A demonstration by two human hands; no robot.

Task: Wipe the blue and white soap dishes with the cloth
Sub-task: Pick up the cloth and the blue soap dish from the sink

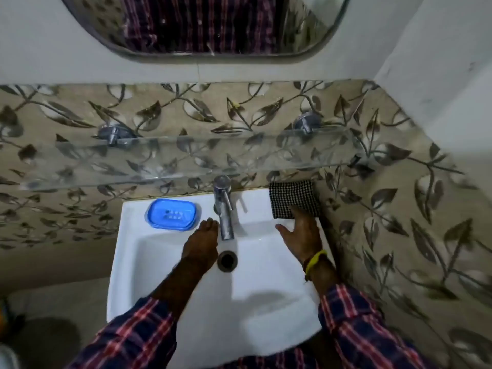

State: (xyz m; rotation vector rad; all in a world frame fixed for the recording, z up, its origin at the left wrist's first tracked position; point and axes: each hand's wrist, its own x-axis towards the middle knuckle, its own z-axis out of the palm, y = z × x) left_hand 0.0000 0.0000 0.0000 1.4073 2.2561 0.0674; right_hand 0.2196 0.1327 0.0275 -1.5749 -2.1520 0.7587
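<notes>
A blue soap dish point(172, 214) lies on the back left ledge of the white sink point(186, 302). A black-and-white checked cloth point(292, 197) lies on the back right corner of the sink. My right hand point(302, 233) rests flat with spread fingers, its fingertips on the cloth's near edge. My left hand point(201, 245) hovers over the basin just left of the tap, fingers together and holding nothing, a little to the right of the blue dish. No white soap dish is in view.
A steel tap point(223, 209) stands at the back middle of the sink, with the drain point(227, 260) below it. A glass shelf point(186, 158) on two metal brackets runs along the leaf-patterned tiles above. A mirror point(205, 25) hangs higher up.
</notes>
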